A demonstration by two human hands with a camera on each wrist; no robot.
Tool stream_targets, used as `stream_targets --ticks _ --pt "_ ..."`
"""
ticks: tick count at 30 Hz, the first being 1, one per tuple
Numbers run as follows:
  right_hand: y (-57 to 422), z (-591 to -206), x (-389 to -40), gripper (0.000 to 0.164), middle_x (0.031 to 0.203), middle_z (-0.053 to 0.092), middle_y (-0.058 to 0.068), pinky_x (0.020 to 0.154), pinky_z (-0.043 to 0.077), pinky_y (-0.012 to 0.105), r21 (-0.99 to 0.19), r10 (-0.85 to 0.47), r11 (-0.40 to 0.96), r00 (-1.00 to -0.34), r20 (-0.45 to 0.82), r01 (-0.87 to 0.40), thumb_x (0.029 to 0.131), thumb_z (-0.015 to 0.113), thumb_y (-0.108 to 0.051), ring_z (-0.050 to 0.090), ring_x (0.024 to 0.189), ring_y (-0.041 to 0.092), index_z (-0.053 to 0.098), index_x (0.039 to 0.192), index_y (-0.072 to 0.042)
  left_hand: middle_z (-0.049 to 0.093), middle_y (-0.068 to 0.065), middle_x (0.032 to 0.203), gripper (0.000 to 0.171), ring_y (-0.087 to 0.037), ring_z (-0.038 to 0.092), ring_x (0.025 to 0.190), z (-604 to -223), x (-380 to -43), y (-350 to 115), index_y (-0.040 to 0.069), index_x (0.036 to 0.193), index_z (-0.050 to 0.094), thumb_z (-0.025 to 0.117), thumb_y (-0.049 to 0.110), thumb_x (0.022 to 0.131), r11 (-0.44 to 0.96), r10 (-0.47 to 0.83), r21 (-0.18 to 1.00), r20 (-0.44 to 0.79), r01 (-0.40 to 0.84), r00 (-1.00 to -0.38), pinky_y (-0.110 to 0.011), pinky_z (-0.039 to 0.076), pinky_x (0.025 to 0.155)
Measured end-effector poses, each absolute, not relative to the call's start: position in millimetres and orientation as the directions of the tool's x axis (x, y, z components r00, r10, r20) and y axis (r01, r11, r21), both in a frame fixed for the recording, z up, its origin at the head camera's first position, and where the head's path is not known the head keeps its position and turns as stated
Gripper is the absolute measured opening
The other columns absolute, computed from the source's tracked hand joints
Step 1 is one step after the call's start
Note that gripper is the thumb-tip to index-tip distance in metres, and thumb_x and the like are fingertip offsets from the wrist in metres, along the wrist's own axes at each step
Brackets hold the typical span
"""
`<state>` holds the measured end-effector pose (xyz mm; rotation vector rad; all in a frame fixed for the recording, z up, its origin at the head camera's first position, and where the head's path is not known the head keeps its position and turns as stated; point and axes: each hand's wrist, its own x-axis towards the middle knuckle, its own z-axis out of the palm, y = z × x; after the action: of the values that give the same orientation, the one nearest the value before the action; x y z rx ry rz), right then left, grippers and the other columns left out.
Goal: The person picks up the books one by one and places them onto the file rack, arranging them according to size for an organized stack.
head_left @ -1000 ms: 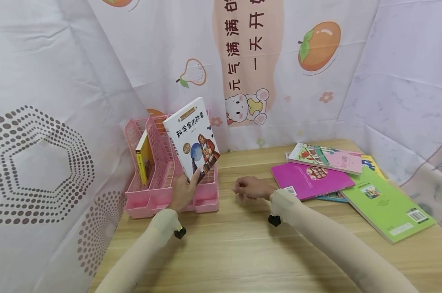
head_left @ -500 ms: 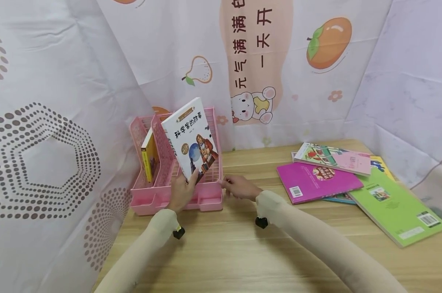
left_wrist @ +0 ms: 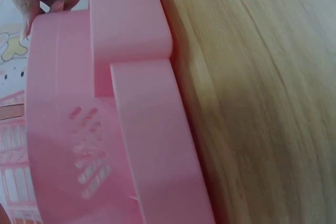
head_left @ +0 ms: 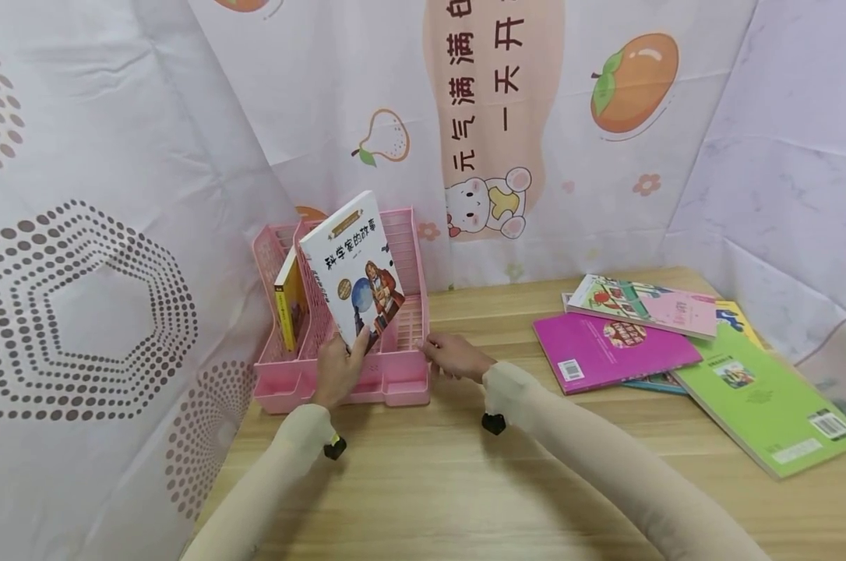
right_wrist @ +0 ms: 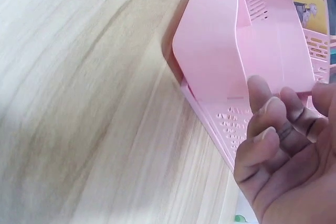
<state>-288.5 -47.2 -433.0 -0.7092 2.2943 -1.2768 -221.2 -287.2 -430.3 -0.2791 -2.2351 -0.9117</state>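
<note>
In the head view my left hand (head_left: 339, 372) grips the lower edge of a white picture book (head_left: 356, 273), thumb over its front cover. The book leans to the left above the front of a pink desktop book rack (head_left: 272, 382), overlapping a divider. My right hand (head_left: 458, 356) pinches the rack's front right corner between thumb and index finger. Its other fingers curl loosely beside the rack wall (right_wrist: 273, 40) in the right wrist view. From the left wrist, the rack's front trays (left_wrist: 152, 129) fill the middle, and the held book is out of sight.
A yellow book (head_left: 291, 304) stands in the rack's left compartment. At the right of the wooden table (head_left: 423, 483) lie a purple book (head_left: 591, 358), a pink-and-green book (head_left: 668, 308) and a lime green book (head_left: 766, 405), overlapping. Printed cloth (head_left: 367, 70) hangs behind.
My right hand has moved left from over the table and taken hold of the rack's corner. The white book in my left hand has shifted slightly left across the rack.
</note>
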Motion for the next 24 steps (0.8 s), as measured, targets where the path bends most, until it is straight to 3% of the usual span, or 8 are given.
stream_targets --ticks 6,13,19,24 --pt "-47 -433 -284 0.035 0.089 0.068 0.024 0.045 0.036 0.026 -0.880 -0.606 0.431 -0.787 -0.119 -0.199 0.111 0.044 -0.033 0.046 0.054 0.014 0.059 0.101 -0.003 0.074 -0.021 0.088 0.031 -0.024 0.060 0.065 -437 -218 -298 -0.008 0.106 0.069 0.062 0.022 0.104 0.741 -0.119 0.551 0.670 0.384 -0.732 -0.047 0.053 0.059" --pt "-48 -430 -284 0.034 0.095 0.066 0.030 0.045 0.034 0.025 -0.891 -0.605 0.412 -0.788 -0.111 -0.192 0.112 0.043 -0.029 0.045 0.056 0.016 0.057 0.101 0.000 0.074 -0.026 0.091 0.031 -0.030 0.065 0.068 -427 -226 -317 -0.010 0.108 0.068 0.064 0.020 0.103 0.770 -0.163 0.511 0.737 0.382 -0.656 -0.050 0.053 0.060" --pt "-47 -432 -284 0.034 0.093 0.066 0.033 0.045 0.034 0.025 -0.894 -0.615 0.409 -0.779 -0.121 -0.183 0.112 0.043 -0.030 0.046 0.056 0.018 0.056 0.099 -0.001 0.073 -0.026 0.092 0.040 -0.030 0.061 0.070 -422 -223 -330 -0.011 0.110 0.069 0.060 0.027 0.106 0.747 -0.257 0.586 0.690 0.313 -0.677 -0.048 0.049 0.064" --pt "-46 -434 -287 0.032 0.088 0.067 0.029 0.045 0.035 0.026 -0.897 -0.616 0.397 -0.780 -0.105 -0.193 0.112 0.043 -0.030 0.047 0.055 0.018 0.056 0.098 -0.004 0.071 -0.029 0.094 0.047 -0.034 0.060 0.076 -420 -221 -339 -0.013 0.108 0.068 0.059 0.034 0.105 0.747 -0.333 0.618 0.667 0.244 -0.667 -0.050 0.049 0.070"
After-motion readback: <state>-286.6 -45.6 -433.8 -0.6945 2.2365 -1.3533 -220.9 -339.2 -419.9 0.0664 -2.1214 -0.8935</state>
